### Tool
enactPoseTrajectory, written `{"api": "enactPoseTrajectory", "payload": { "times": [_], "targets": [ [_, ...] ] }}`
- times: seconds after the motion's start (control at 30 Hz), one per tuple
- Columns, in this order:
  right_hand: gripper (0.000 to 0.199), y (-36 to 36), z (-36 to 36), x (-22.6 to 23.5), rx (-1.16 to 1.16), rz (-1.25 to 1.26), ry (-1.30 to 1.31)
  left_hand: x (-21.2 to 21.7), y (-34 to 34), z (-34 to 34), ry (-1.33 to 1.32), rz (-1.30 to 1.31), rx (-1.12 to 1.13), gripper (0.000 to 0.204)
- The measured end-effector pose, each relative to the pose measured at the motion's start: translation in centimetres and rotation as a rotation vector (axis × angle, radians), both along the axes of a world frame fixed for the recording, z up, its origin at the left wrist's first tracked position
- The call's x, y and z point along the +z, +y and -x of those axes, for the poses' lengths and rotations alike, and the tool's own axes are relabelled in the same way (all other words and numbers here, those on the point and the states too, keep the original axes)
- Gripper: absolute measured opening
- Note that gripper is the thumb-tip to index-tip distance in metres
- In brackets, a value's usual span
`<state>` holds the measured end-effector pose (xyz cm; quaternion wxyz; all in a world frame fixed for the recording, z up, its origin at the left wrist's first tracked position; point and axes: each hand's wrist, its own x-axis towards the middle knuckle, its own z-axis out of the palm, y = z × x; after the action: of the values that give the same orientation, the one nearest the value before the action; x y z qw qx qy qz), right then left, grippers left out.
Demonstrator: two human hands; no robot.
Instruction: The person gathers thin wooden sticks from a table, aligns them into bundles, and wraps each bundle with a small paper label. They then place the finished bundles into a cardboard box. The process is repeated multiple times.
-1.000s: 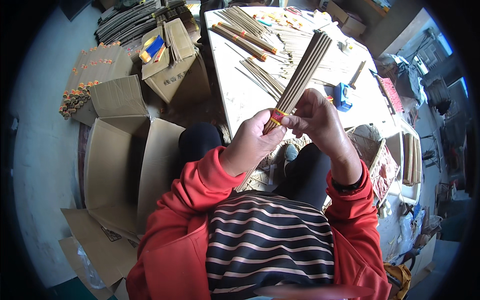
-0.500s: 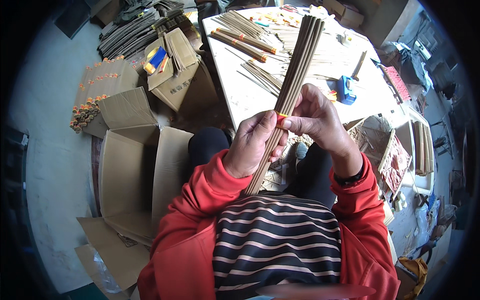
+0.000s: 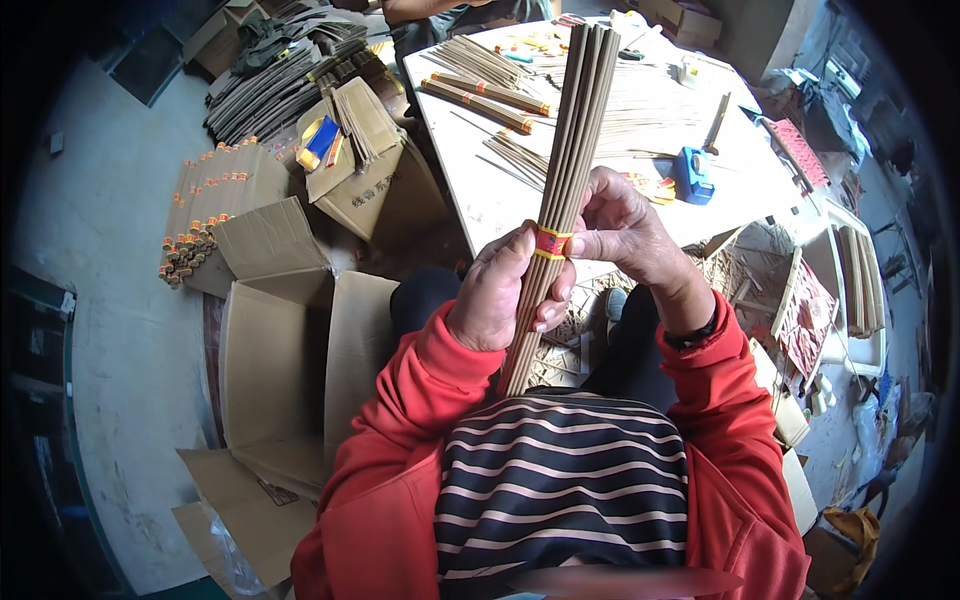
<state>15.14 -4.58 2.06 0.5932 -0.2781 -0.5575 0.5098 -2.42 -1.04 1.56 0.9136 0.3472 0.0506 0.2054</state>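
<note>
A long bundle of brown incense sticks [image 3: 574,140] stands nearly upright in front of my chest, leaning a little to the right at the top. Around its middle goes a red paper band [image 3: 552,242] with yellow edges. My left hand [image 3: 495,290] is wrapped round the bundle, its thumb beside the band and fingertips showing on the far side. From the right, my right hand [image 3: 632,232] pinches at the band's right edge with thumb and fingers. The sticks' lower ends reach down close to my striped shirt.
A white table [image 3: 475,195] ahead carries loose sticks, banded bundles [image 3: 484,104] and a blue tape dispenser [image 3: 694,178]. At my left are an open cardboard box [image 3: 275,375], another carton [image 3: 375,190] and stacked bundles [image 3: 212,200]. Another person's arm [image 3: 408,10] shows beyond the table.
The bundle has become more upright, its top swinging left. More of the red band's front now shows between my hands. Both hands keep their hold, and the whole view has shifted slightly.
</note>
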Motion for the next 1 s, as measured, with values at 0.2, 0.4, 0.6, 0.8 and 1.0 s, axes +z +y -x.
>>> {"api": "enactPoseTrajectory", "payload": {
  "times": [0.2, 0.4, 0.6, 0.8, 1.0],
  "targets": [
    [0.027, -0.2, 0.6, 0.5, 0.043, 0.058, 0.131, 0.7, 0.3, -0.3, -0.059, 0.0, -0.015, 0.053],
    [0.019, 0.0, -0.4, -0.8, -0.297, 0.158, 0.072, 1.6, 2.0, -1.4, -0.079, -0.386, 0.394, 0.042],
    [0.009, -0.3, -0.3, -2.4, -0.404, 0.236, 0.102, -1.0, 5.9, -3.0, -0.049, -0.708, 0.636, 0.03],
    [0.008, -0.6, -0.2, -3.9, -0.409, 0.289, 0.038, -5.3, 7.5, -5.1, 0.075, -0.74, 0.755, 0.018],
    [0.04, 0.6, 1.4, -3.4, -0.487, 0.097, -0.392, -3.1, 7.2, -4.5, 0.114, -0.859, 0.815, 0.017]
  ]
}}
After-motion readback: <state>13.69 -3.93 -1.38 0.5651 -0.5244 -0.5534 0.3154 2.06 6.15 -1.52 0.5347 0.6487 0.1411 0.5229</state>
